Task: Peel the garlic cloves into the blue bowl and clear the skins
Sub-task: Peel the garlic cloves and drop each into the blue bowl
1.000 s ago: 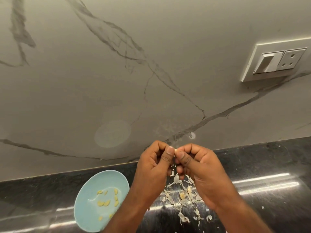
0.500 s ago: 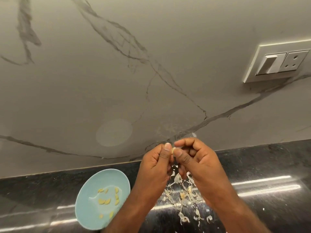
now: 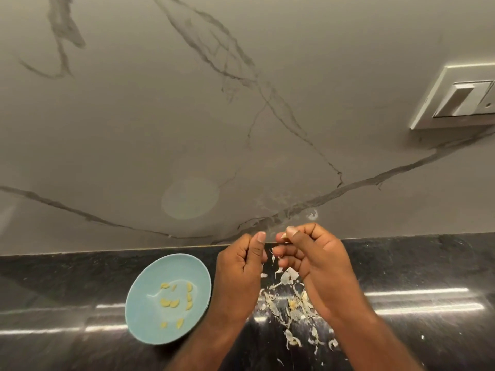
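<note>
Head view of a peeling station on a glossy black speckled stone countertop backed by a grey marble-patterned wall panel with dark veins. The right hand, raised above the counter, pinches a small pale garlic clove between thumb tip and forefinger, its remaining fingers curled loosely beneath. The left hand, just beside it but apart, has its fingers curled into the palm and the thumb upright against the forefinger; whether a shred of skin lies in that pinch cannot be told. A shallow round pale-blue bowl rests on the counter, left of the left wrist, and holds a scatter of peeled yellowish cloves across its floor. A loose heap of papery white garlic skins lies on the counter beneath and between the two hands, trailing toward the viewer. One stray white fleck shows low on the wall above the hands. A white rectangular switch plate is mounted on the wall at upper right
</note>
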Available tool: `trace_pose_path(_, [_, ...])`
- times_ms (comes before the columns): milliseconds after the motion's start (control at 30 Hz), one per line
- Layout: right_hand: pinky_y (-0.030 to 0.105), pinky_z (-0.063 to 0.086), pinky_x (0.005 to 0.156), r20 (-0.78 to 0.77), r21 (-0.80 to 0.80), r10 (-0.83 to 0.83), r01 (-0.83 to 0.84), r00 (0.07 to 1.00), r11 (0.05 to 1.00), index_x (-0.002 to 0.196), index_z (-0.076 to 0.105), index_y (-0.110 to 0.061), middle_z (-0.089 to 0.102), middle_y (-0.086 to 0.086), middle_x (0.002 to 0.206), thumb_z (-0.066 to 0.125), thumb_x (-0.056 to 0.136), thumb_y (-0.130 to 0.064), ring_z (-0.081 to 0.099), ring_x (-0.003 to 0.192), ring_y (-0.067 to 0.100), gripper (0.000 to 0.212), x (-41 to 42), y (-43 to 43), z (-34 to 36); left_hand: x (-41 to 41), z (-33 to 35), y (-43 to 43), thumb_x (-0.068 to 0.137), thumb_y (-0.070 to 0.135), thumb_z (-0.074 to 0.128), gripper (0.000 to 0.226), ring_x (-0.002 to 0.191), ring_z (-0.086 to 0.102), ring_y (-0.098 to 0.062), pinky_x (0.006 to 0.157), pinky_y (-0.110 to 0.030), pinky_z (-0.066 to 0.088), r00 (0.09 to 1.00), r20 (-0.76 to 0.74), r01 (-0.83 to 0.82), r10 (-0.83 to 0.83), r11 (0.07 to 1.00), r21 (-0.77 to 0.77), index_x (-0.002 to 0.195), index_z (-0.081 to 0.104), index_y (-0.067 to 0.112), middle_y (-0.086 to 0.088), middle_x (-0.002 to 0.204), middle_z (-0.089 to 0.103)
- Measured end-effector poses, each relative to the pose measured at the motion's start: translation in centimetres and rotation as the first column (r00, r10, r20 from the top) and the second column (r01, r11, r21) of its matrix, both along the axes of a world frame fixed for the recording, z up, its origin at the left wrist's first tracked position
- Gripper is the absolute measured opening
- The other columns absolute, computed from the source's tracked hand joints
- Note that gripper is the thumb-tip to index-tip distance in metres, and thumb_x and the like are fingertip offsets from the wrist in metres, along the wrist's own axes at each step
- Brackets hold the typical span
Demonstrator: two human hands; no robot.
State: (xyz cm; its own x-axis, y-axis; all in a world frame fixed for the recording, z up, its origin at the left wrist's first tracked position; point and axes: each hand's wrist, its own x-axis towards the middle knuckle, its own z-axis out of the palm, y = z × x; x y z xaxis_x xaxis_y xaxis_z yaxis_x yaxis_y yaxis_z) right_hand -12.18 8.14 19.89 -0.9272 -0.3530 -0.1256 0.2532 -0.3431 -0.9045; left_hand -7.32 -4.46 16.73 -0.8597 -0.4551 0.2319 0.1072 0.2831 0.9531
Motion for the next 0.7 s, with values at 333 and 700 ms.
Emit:
trace_pose_path(333, [0.033, 0.062, 0.071, 0.365, -0.139, 0.129, -0.083, 0.922, 0.987, 0.113, 0.058, -0.001, 0.072, 0.021, 0.092, 0.041, 0.105, -0.010, 0.072, 0.083, 0.028, 0.021, -0.2, -3.9, -4.2, 2.7, -10.8, -1.4, 0.104, 0.028, 0.047, 0.029, 0.051, 0.059, -0.014, 0.046, -0.022, 0.044, 0.880, 0.473, -0.028, -0.045, 0.989, 0.146, 0.086, 0.064, 0.012, -0.010, 0.071, 0.070])
trace_pose_path(700, [0.043, 0.038, 0.114, 0.431, 0.067, 0.350, -0.416, 0.832, 0.907, 0.121, 0.058, -0.009, 0.064, 0.019, 0.128, 0.039, 0.100, -0.056, 0.058, 0.124, 0.029, 0.055, 3.2, -12.0, -7.1, 5.4, -14.9, -1.1, 0.096, 0.008, 0.054, 0.018, 0.061, 0.053, 0.003, 0.058, -0.016, 0.037, 0.843, 0.496, -0.128, 0.206, 0.974, -0.187, 0.083, 0.065, 0.015, 0.014, 0.070, 0.057])
